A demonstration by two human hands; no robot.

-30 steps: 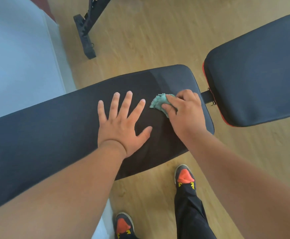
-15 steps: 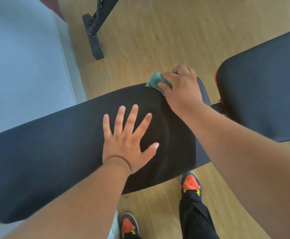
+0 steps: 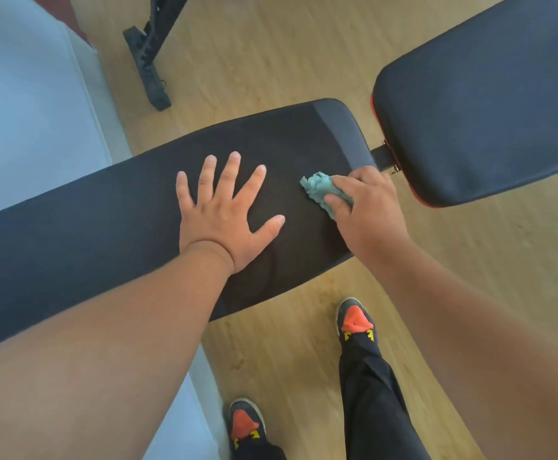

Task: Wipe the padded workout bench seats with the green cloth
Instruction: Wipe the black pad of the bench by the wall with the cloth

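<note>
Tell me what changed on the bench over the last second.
The right hand, gripping the green cloth, swept to the long pad's far edge, then back toward its near side. The left hand stayed flat on the pad, fingers spread.

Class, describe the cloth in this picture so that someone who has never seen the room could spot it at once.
Find the long black padded bench seat crossing the wooden floor. Near its right end, beside the flat left hand, the right hand grips a small crumpled green cloth. It is the only green, soft thing there.
</note>
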